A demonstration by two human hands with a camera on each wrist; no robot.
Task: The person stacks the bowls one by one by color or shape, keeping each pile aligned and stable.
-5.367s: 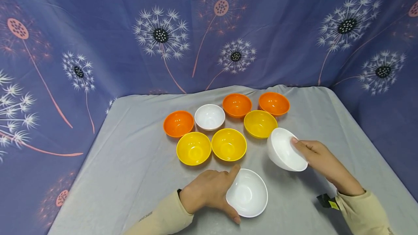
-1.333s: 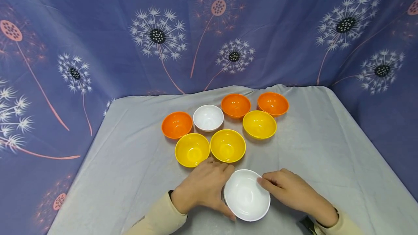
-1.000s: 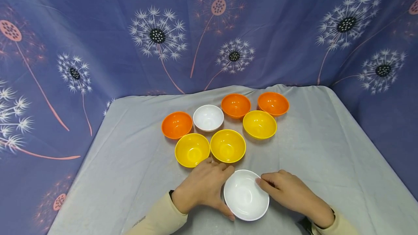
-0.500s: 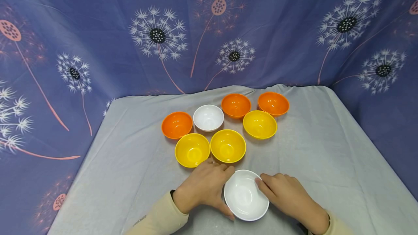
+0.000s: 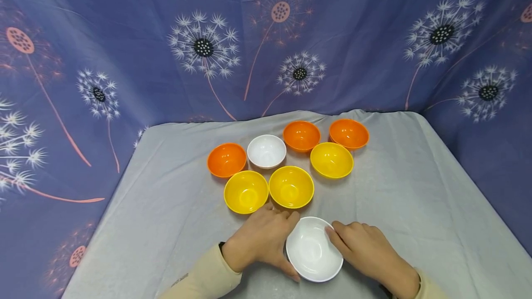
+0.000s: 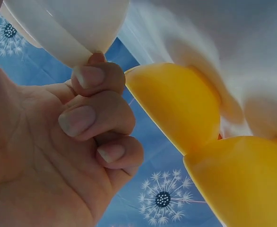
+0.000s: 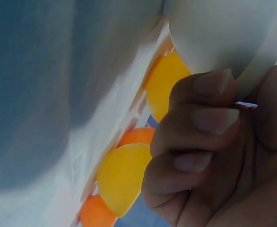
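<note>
A white bowl (image 5: pixel 314 250) stands close to the front, nested in a second white bowl that it almost wholly hides; a doubled white edge (image 6: pixel 22 23) shows in the left wrist view. My left hand (image 5: pixel 262 241) holds the left side, thumb at the near rim and index finger at the far rim, the other fingers curled. On the right, my right hand (image 5: pixel 367 249) pinches the rim, its thumb over the inside and its curled fingers against the outer wall (image 7: pixel 219 38). Two yellow bowls (image 5: pixel 246 193) sit just beyond my left knuckles.
Behind, another white bowl (image 5: pixel 267 152) stands between orange bowls (image 5: pixel 226 160) (image 5: pixel 301 136). A third yellow bowl (image 5: pixel 331 160) and a third orange bowl (image 5: pixel 349 134) are at the back right. Grey cloth (image 5: pixel 415 188) covers the table; a dandelion-print curtain (image 5: pixel 353 36) hangs behind.
Earlier the right hand held a tilted white bowl at the right; it has moved left and down into the bowl beside the left hand. During the last half second hardly anything moves.
</note>
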